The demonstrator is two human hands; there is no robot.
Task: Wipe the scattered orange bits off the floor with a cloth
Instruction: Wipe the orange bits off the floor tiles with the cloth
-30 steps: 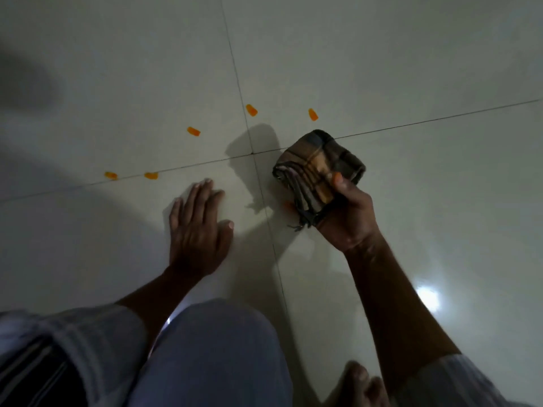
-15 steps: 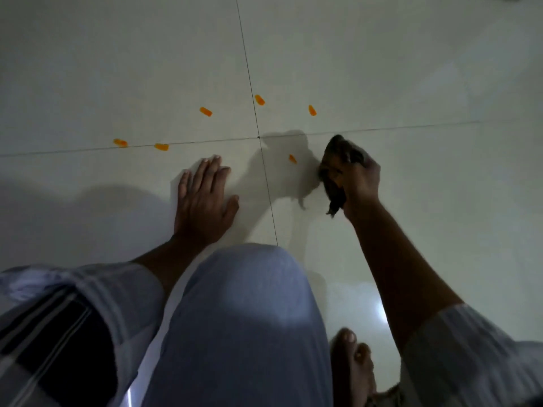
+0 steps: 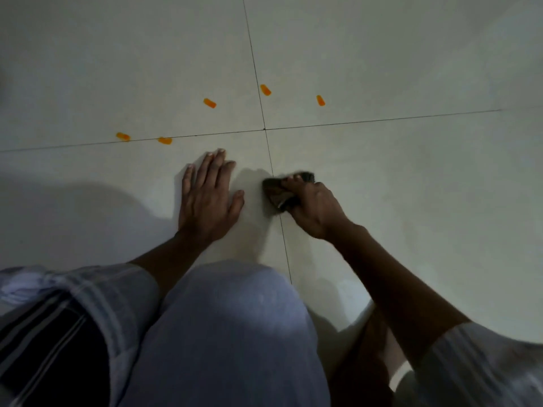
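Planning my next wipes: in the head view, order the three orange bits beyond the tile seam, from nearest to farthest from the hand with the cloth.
From the right hand:
1. Middle bit, by the vertical seam.
2. Right bit, straight ahead; nearly tied with 1.
3. Left bit, across the seam.

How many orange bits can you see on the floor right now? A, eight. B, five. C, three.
B: five orange bits lie on the floor beyond the hands, two by the grout line on the left and three farther up.
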